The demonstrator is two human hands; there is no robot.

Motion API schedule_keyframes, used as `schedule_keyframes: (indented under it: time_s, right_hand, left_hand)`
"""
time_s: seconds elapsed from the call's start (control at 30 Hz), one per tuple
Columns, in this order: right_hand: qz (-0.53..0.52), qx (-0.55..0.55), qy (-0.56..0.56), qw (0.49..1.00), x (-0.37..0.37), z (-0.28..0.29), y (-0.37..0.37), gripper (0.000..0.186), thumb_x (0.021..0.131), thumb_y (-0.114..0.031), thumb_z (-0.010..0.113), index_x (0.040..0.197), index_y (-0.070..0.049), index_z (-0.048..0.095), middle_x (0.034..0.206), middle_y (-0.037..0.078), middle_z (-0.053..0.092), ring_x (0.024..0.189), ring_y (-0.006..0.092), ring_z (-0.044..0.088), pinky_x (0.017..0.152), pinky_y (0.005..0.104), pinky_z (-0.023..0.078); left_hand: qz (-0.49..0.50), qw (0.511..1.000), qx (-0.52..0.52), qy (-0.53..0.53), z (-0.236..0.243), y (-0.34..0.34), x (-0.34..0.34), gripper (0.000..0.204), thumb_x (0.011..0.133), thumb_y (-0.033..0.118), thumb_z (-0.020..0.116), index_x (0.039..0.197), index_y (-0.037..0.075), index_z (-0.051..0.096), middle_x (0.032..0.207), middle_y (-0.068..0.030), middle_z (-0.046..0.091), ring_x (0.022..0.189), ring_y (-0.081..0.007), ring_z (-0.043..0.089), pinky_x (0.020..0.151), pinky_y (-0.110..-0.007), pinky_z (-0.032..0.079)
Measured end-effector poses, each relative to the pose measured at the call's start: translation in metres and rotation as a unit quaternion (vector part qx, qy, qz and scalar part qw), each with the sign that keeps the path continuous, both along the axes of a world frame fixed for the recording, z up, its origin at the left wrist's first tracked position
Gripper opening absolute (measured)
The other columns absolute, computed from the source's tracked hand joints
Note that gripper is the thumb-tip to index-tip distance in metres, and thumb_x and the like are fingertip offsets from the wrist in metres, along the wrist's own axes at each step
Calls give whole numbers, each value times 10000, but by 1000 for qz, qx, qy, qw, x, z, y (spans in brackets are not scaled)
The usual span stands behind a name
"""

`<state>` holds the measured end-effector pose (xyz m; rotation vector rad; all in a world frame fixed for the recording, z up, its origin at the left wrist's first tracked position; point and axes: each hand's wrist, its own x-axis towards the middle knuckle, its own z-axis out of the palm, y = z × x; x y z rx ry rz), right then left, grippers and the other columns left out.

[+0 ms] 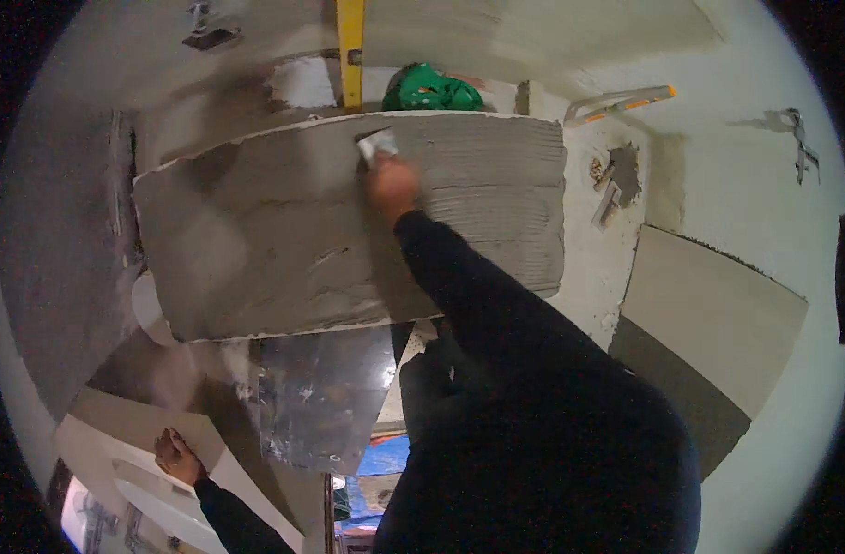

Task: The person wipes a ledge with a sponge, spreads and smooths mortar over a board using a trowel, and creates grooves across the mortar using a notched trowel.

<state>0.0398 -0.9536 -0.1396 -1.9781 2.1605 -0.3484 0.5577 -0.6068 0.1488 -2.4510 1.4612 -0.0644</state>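
Note:
A large slab [256, 222] spread with grey mortar lies in front of me; its right part carries combed ridges, while the left looks smoother. Near the slab's far edge, my right hand [393, 185] is closed around a small trowel [379, 144] with a pale rectangular face, which touches the mortar. How the fingers wrap its handle is hidden. Far off at the lower left, my left hand [178, 457] lies with fingers extended on a beige panel [196, 429] and holds nothing.
Beyond the slab stand a yellow spirit level [350, 51] and a green plastic bag [430, 90]. To the right are another level [630, 103], a small tool [607, 205] by a mortar patch, and a beige board [723, 309]. A shiny grey sheet [321, 397] lies below the slab.

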Motion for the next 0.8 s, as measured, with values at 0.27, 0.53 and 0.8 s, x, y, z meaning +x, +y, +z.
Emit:
schedule_keyframes:
  time_s: [0.27, 0.53, 0.8]
  right_hand:
    - [183, 144, -253, 939, 20, 85, 72, 228, 766, -214, 609, 934, -60, 616, 796, 159, 646, 703, 353, 625, 606, 433, 504]
    - [-258, 150, -362, 883, -308, 113, 110, 385, 779, -226, 659, 1106, -39, 584, 866, 86, 676, 762, 140, 612, 693, 305, 481]
    - [-258, 89, -106, 956, -406, 77, 136, 397, 744, -246, 627, 1079, -35, 598, 889, 186, 666, 824, 307, 648, 720, 387, 495]
  left_hand:
    - [-31, 999, 17, -36, 2, 32, 22, 446, 943, 385, 389, 1054, 38, 645, 1148, -144, 605, 1142, -358, 487, 982, -450, 337]
    - [64, 995, 77, -1, 3, -23, -19, 523, 956, 448, 322, 1117, 50, 620, 1185, -145, 582, 1151, -338, 482, 996, -433, 338]
    - [14, 998, 48, -25, -9, 9, 19, 530, 947, 452, 342, 1063, 38, 653, 1163, -147, 598, 1118, -341, 506, 982, -432, 356]
